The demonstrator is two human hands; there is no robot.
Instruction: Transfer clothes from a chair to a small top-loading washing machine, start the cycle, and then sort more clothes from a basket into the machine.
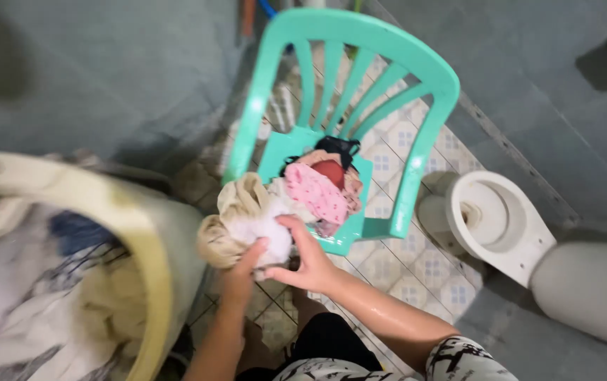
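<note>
My left hand (241, 267) and my right hand (307, 255) both grip a wet, wadded white and beige cloth (247, 215) just in front of a teal plastic chair (360, 70). On the chair seat lies a pile of wrung clothes: a pink patterned piece (315, 192), a red one (331, 171) and a black one (336, 147). The cloth in my hands touches the front edge of that pile. My right forearm looks wet.
A large cream basin (144, 233) full of white and dark-striped laundry fills the lower left. A white toilet bowl (501, 219) stands to the right of the chair. The floor is patterned tile; grey walls close in on both sides.
</note>
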